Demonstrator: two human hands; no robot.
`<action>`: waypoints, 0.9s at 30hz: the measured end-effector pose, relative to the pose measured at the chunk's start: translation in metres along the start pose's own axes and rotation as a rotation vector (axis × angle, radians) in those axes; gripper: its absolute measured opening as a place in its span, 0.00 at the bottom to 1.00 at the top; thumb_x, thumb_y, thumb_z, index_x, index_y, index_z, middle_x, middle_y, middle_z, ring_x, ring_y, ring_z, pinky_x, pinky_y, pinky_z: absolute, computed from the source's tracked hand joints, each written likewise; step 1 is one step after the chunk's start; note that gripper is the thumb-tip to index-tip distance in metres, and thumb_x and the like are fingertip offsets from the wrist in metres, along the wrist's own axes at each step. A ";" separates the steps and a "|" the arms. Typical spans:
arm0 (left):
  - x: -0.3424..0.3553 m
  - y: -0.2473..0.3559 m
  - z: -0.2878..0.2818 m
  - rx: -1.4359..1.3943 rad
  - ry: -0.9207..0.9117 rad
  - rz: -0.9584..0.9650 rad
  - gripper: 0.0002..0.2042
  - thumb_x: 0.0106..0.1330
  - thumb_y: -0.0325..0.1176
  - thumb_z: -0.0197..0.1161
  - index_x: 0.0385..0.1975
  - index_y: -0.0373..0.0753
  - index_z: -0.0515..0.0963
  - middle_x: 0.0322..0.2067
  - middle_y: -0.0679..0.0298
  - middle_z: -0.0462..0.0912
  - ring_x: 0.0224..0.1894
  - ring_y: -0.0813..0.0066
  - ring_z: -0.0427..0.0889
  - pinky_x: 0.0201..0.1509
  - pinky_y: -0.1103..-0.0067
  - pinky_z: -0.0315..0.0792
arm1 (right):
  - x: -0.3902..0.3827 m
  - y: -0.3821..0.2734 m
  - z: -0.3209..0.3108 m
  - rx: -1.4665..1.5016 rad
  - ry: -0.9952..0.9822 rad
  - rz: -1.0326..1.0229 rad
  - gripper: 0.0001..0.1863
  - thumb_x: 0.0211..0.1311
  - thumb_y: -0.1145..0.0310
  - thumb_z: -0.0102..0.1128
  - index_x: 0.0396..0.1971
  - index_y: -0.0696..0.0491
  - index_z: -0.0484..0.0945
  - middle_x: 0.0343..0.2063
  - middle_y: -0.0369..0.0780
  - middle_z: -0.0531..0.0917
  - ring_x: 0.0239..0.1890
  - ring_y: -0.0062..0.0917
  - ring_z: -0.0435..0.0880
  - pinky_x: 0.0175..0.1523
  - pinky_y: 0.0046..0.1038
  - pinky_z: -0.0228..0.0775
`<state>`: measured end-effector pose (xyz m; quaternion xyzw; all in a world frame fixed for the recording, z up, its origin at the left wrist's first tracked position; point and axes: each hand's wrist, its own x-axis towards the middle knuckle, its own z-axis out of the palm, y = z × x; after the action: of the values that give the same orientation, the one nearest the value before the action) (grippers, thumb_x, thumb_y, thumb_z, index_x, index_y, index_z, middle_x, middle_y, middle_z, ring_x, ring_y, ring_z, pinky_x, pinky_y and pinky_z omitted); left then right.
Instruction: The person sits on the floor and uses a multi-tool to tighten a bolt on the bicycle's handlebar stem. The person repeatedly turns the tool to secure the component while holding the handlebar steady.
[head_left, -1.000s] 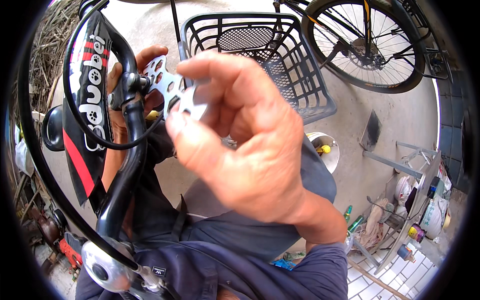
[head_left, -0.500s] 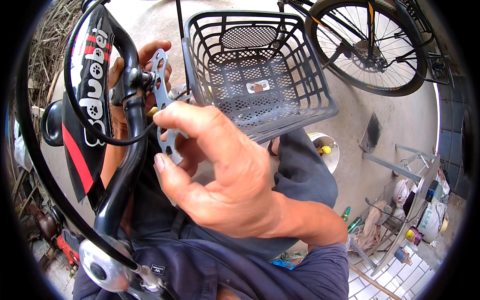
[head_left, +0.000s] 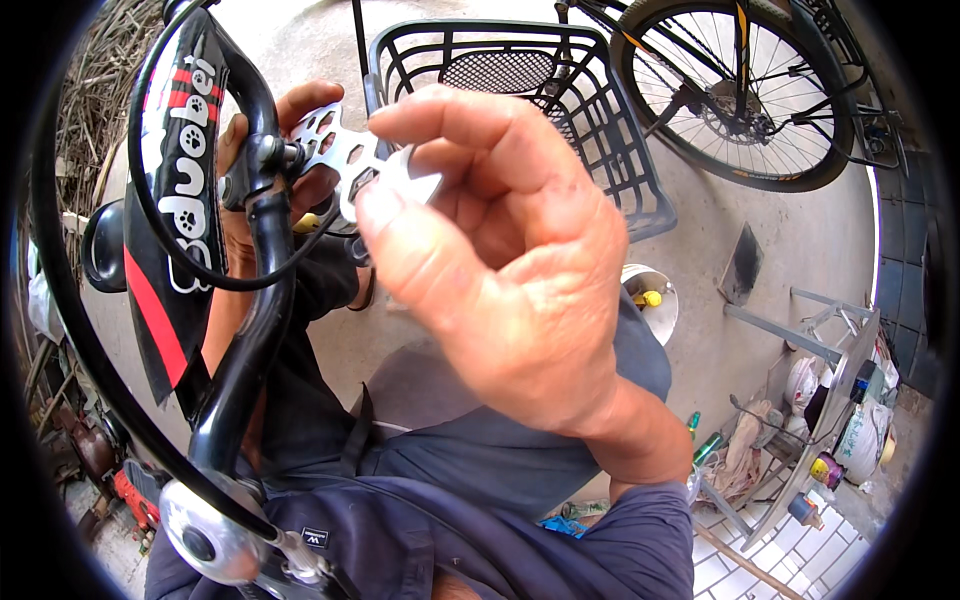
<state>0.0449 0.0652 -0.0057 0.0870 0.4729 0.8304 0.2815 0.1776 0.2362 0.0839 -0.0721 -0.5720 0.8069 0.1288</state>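
A flat silver multi-hole wrench fits against a bolt on the black handlebar clamp. My right hand is closed on the free end of this wrench, thumb lying over it and fingers curled behind; the index finger stands a little off. Behind the black handlebar, my left hand wraps round the clamp, thumb on one side and fingertips showing past the bolt. The bar hides much of that hand. A black cable loops across the handlebar below the clamp.
Just beyond my right hand is a black plastic basket. Another bicycle's wheel stands at the far right. A white bucket holds something yellow. A metal-legged frame with clutter is at right; a silver bell sits near me.
The wrench has swung from pointing toward me to pointing right and upward. My right hand moved up and right with its end. My left hand stays at the clamp.
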 end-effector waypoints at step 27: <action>0.008 0.002 -0.025 -0.195 -0.248 -0.049 0.44 0.62 0.59 0.63 0.65 0.24 0.60 0.38 0.49 0.83 0.28 0.73 0.84 0.32 0.82 0.81 | -0.014 0.016 0.012 -0.116 0.013 -0.179 0.14 0.52 0.79 0.64 0.40 0.56 0.75 0.28 0.41 0.76 0.21 0.28 0.78 0.28 0.30 0.71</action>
<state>0.0272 0.0503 -0.0186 0.1493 0.3537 0.8481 0.3651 0.1854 0.2165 0.0722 -0.0335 -0.6212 0.7571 0.1995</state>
